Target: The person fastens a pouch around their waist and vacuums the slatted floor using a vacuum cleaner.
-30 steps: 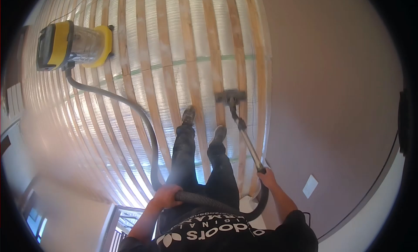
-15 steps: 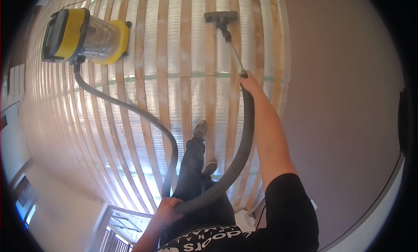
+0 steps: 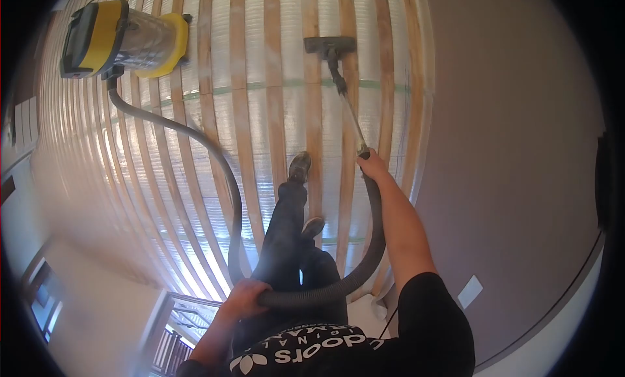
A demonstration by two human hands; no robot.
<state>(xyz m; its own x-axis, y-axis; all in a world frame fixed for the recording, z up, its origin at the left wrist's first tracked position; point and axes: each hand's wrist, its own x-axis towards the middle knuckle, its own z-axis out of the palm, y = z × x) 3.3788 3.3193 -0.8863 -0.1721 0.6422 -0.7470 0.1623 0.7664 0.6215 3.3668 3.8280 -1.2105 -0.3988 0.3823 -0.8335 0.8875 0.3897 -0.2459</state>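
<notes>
Your right hand (image 3: 372, 165) is closed around the dark handle (image 3: 364, 155) at the near end of the metal tube (image 3: 353, 122). From that grip the tube's long axis runs forward and slightly to your left, sloping down to the floor head (image 3: 330, 46). The head lies ahead of your right hand and a little to its left, well apart from your fingers, and this hand is much the nearer one. Its long side sits crosswise to the tube and to the wooden strips (image 3: 273, 84), reaching over two neighbouring strips and the silvery sheeting (image 3: 329, 66) between them. It is just beyond the green tape (image 3: 258, 85), with the wall (image 3: 495, 149) off to its right.

Your right arm reaches well forward, the elbow only slightly bent, the forearm angling inward to the handle. Behind that hand, the hose (image 3: 312, 297) bows out to the right, then sweeps back across the front of your body to your left hand (image 3: 246, 297). That hand is wrapped around the hose near your waist, with the left arm held back close to your side. Past it, the hose curves forward and left to the yellow vacuum cleaner (image 3: 107, 41), well apart from both hands. Your left shoe (image 3: 299, 167) is ahead of your right shoe (image 3: 313, 227), both between the hose's two runs.
</notes>
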